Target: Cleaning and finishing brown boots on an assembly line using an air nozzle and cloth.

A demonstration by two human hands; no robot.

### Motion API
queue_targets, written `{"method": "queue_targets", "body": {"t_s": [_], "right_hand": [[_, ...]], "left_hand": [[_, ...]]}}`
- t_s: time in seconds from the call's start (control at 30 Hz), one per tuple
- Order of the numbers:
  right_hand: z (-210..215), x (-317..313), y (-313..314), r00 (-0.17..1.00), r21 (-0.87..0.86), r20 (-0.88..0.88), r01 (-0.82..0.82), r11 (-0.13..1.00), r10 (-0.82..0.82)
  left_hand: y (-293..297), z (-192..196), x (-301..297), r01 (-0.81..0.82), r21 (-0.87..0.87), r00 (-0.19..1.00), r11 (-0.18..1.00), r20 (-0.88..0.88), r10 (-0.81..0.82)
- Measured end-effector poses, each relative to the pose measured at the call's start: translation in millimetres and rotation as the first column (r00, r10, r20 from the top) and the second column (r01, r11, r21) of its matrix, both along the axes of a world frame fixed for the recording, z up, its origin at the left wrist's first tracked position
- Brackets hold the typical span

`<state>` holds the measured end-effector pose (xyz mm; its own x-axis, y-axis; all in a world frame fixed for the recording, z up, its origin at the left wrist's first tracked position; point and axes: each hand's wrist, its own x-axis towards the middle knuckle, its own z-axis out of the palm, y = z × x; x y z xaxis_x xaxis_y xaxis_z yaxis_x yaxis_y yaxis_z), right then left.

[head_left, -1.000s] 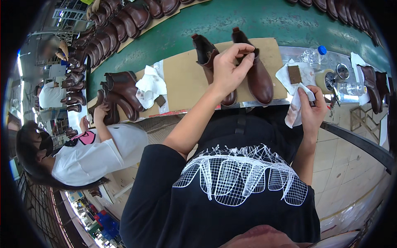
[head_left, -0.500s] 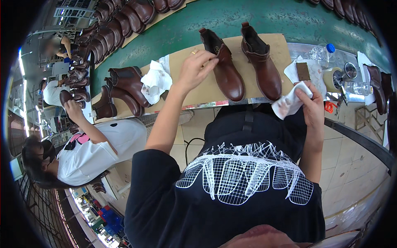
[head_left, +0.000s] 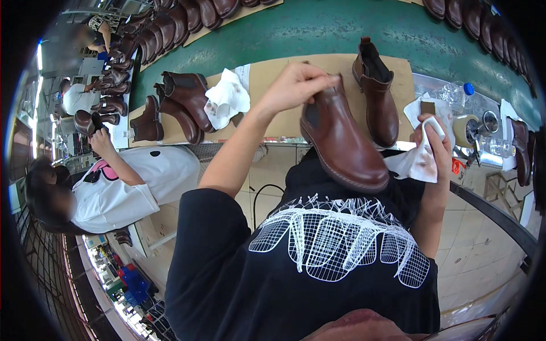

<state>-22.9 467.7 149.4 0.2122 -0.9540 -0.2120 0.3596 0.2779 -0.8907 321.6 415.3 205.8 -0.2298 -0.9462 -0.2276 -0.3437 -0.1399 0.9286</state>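
A brown leather ankle boot (head_left: 348, 142) hangs from my left hand (head_left: 301, 85), whose fingers are closed on the top of its shaft. Its toe points down toward me, past the front edge of the bench. In my right hand (head_left: 438, 145) is a stained white cloth (head_left: 422, 163), gripped between thumb and fingers, its loose end draped near the boot's toe. Another brown boot (head_left: 380, 108) stands upright on the cardboard sheet (head_left: 273, 74), just behind and to the right of the held one.
Left on the cardboard are several brown boots (head_left: 182, 108) and a crumpled white cloth (head_left: 227, 99). At right stand a clear bottle with a blue cap (head_left: 468, 89), a tape roll (head_left: 467, 131) and a brown block (head_left: 427, 108). A person in white (head_left: 136, 187) works at left.
My left hand has taken hold of the left boot of the pair and lifted it toward me. The cloth in my right hand now hangs beside the boot's toe.
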Motion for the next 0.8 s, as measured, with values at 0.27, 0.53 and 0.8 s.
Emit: {"method": "queue_targets", "body": {"t_s": [0.27, 0.53, 0.8], "right_hand": [[8.2, 39.7, 6.5, 0.980, 0.020, -0.170, -0.101, 0.995, 0.103], [20.0, 54.8, 3.0, 0.947, -0.005, -0.275, -0.171, 0.985, 0.163], [45.1, 53.9, -4.9, 0.946, -0.108, -0.269, -0.218, 0.970, 0.183]], "left_hand": [[0.3, -51.3, -6.1, 0.210, 0.182, 0.955, 0.961, -0.247, -0.162], [-4.0, -48.2, -7.9, 0.225, 0.249, 0.974, 0.942, -0.058, -0.217], [4.9, 14.7, -36.9, 0.304, -0.065, 0.933, 0.951, 0.220, -0.283]]}}
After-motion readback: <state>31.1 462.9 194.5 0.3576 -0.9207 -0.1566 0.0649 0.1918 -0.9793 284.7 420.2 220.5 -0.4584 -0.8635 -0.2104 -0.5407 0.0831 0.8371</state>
